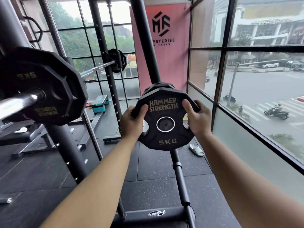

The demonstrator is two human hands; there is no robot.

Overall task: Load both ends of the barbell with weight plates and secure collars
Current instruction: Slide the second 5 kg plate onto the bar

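Two bare forearms reach forward from the bottom edge. Below them lies the rack base (158, 216), a black crossbar on the dark rubber floor (49, 186).

The left hand (131, 122) and right hand (198, 120) grip a black plate (164, 135) by its opposite edges — thumbs pressed on the front face either side of the "HAMMER STRENGTH" lettering, fingers curled round behind and through the side cut-outs. The plate faces the camera, upright, "5KG" at its bottom, its centre hole ringed in metal. It sits at the front of a stack of plates (159, 87) on the slanted black post (178, 171); whether it is off the peg or on it cannot be told.

To the left, nearer the camera, the barbell sleeve (18, 102) juts out bare and shiny, with one loaded plate (49, 86) on it — no collar shows outside it. Further off, the bar (97, 69) runs back to a far plate (117, 60) at its other end.

A white slipper (196, 149) lies on the floor beside the window (246, 79). A teal step (100, 104) sits behind the rack, and a pink banner (164, 46) hangs in the corner.
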